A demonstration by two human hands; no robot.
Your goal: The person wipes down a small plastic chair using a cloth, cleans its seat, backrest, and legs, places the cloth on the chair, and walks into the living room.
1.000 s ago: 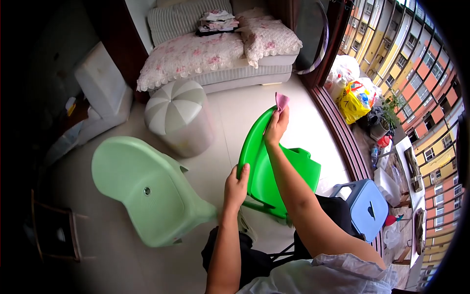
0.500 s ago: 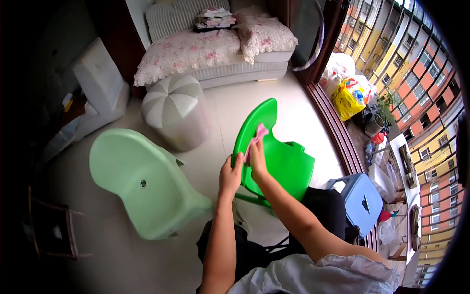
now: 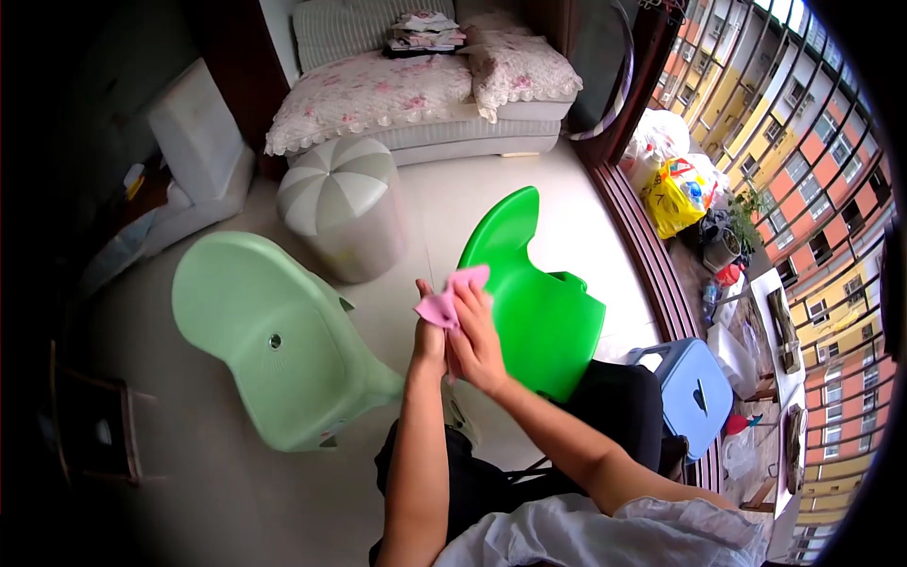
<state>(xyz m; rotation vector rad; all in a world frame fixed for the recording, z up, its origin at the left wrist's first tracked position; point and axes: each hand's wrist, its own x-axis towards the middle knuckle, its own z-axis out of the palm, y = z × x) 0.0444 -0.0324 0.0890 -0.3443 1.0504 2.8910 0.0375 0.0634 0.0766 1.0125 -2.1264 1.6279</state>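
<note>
A small pink cloth is bunched between my two hands in front of the bright green plastic chair. My right hand has its fingers closed over the cloth. My left hand grips it from the other side, thumb up; its remaining fingers are mostly hidden. Both hands are close together at the chair's left edge, and I cannot tell whether they touch it. To the left stands a pale green plastic chair with a round hole in its seat.
A round striped pouf stands behind the chairs. Farther back is a sofa with a floral cover. On the right, a blue stool sits beside the sliding-door track. Bags, including a yellow bag, lie beyond it.
My right hand has pulled the cloth off the green chair's backrest and down to the left. My left hand has let go of the chair's edge and joined it at the cloth.
</note>
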